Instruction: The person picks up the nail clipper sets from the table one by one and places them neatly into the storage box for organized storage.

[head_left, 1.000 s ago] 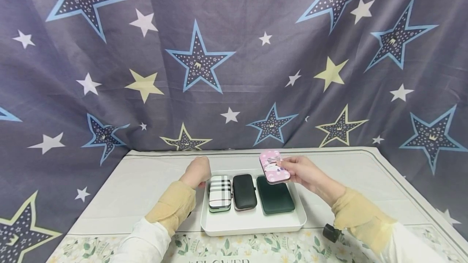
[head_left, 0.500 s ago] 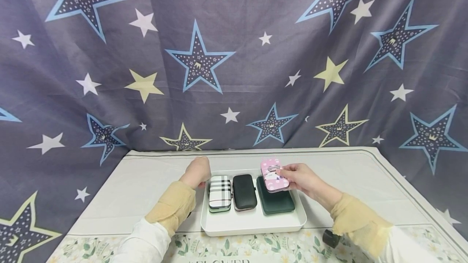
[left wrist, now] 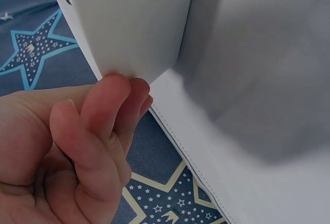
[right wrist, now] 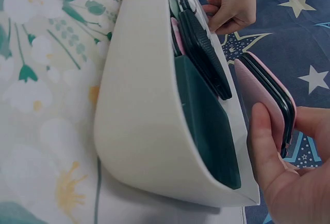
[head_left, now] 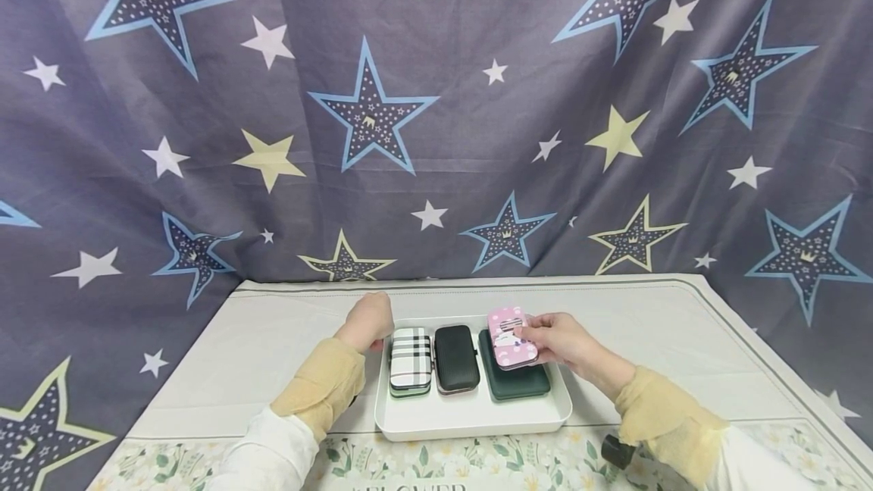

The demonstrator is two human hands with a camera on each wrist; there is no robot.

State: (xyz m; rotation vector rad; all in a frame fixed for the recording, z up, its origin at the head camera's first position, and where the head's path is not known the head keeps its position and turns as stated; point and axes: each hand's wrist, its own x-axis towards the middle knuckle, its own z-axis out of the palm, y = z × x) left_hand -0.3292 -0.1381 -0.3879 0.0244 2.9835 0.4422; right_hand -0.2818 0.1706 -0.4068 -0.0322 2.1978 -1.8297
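Note:
In the head view, my right hand (head_left: 561, 339) pinches a small pink hard case (head_left: 510, 337) with a printed cartoon lid, between thumb and fingers. The case hangs above a dark green flat case (head_left: 520, 383) at the right of the white tray (head_left: 470, 426); the right wrist view shows it apart from the green one. My left hand (head_left: 368, 320) is at the tray's back left corner. Seen from the left wrist, its curled fingertips (left wrist: 108, 90) press on the tray's wall (left wrist: 134, 23); its thumb's hold is unclear.
A black ribbed case (head_left: 456, 358) lies mid-tray on another, mostly hidden one. Left of it, a white plaid case (head_left: 411, 357) lies on a light green one (head_left: 409, 392). The tray stands on a pale table mat with a flowered front (head_left: 436, 461); a starry curtain (head_left: 436, 135) hangs behind.
My right hand has lowered the pink case toward the green case and drawn it slightly nearer. The left hand and the tray have stayed in place.

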